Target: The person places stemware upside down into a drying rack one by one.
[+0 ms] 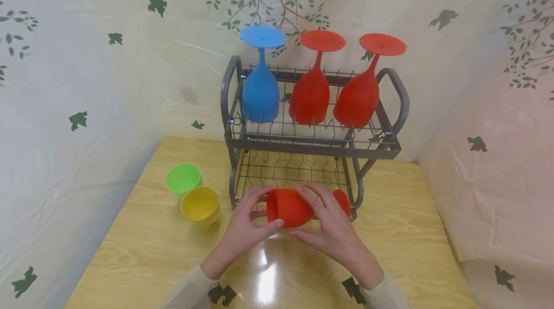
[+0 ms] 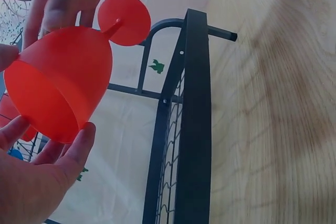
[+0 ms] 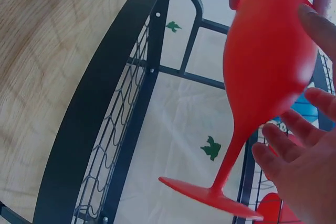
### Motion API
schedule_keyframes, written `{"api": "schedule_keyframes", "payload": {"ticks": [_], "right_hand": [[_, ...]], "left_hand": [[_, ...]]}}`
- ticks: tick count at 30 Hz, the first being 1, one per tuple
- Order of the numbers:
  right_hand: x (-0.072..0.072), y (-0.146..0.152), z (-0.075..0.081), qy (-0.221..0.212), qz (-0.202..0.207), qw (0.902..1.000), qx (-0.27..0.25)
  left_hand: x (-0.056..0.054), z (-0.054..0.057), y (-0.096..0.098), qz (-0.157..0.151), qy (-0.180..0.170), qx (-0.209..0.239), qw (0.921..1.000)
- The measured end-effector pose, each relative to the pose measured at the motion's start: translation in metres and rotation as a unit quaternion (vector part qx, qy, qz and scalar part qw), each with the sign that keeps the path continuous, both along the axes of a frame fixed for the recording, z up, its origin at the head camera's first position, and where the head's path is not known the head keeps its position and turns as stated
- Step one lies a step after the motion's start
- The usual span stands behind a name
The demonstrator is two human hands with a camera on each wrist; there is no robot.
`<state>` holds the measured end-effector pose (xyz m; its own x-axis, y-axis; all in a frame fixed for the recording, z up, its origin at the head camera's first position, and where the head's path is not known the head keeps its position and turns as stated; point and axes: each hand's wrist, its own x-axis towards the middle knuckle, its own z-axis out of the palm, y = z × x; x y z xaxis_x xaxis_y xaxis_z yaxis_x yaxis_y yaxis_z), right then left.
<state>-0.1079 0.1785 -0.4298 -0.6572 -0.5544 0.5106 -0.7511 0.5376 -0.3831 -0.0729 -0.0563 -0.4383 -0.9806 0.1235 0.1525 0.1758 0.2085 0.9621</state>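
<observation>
A red plastic wine glass [image 1: 292, 208] lies tilted on its side between both hands, in front of the rack's lower shelf. My left hand [image 1: 246, 225] holds it by the rim, thumb and fingers set around the mouth. My right hand [image 1: 331, 225] is at the bowl's other end, its fingers curved loosely around the bowl. In the left wrist view the open mouth of the wine glass [image 2: 63, 82] faces the left hand [image 2: 42, 182]. Its stem and round foot [image 3: 210, 198] stick out free past the right hand [image 3: 304, 156] in the right wrist view.
A dark two-tier dish rack [image 1: 311, 148] stands behind the hands. On its top tier one blue wine glass [image 1: 261, 92] and two red wine glasses [image 1: 309, 97] sit upside down. A green cup [image 1: 183, 179] and a yellow cup [image 1: 201, 205] stand left on the wooden table [image 1: 143, 251].
</observation>
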Motion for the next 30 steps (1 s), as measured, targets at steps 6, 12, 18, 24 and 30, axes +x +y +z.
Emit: {"api": "schedule_keyframes", "payload": {"ticks": [6,12,18,24,30], "right_hand": [[0.004,0.008,-0.002,0.004,-0.011,0.9985,-0.053],[0.008,0.016,-0.006,0.034,-0.025,0.9863,-0.159],[0.006,0.024,-0.016,0.054,-0.056,0.9683,-0.237],[0.007,0.032,-0.025,0.02,-0.091,0.9611,-0.26],[0.014,0.031,-0.027,-0.066,-0.128,0.9454,-0.292]], "left_hand": [[0.002,-0.005,-0.003,0.014,-0.019,0.023,0.9994],[0.003,-0.011,-0.006,0.027,-0.023,0.054,0.9979],[0.004,-0.015,-0.009,0.039,-0.019,0.064,0.997],[0.004,-0.019,-0.011,0.044,-0.027,0.091,0.9944],[0.003,-0.023,-0.015,0.034,-0.045,0.13,0.9898]]}}
